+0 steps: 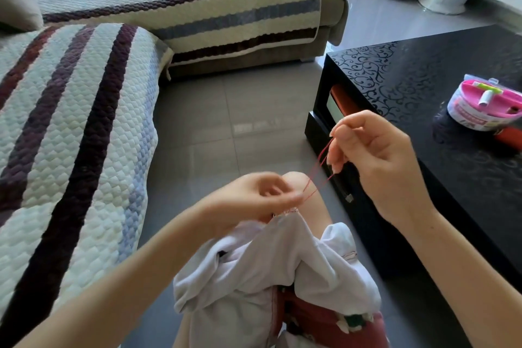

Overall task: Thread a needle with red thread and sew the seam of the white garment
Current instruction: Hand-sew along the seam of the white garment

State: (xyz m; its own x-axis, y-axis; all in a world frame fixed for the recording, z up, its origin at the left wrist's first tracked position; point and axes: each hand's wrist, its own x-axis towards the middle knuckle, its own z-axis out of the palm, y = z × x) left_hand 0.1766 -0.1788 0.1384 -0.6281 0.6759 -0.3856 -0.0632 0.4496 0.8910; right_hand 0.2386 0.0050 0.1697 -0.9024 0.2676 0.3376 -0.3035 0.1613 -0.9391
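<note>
The white garment (282, 268) lies bunched on my lap, its top edge lifted toward my left hand (254, 198). That hand pinches the fabric edge and the red thread (316, 175) at the seam, where a few red stitches show. My right hand (378, 155) is raised up and to the right, fingers curled, pinching the upper end of the thread. The thread runs as a thin doubled line from the right hand's fingertips down to the left hand. I cannot make out the needle itself.
A black glossy coffee table (423, 87) stands close on the right, carrying a pink sewing kit box (485, 104). A sofa with a striped quilted cover (84, 121) fills the left and back. Grey tiled floor (226, 110) lies between them.
</note>
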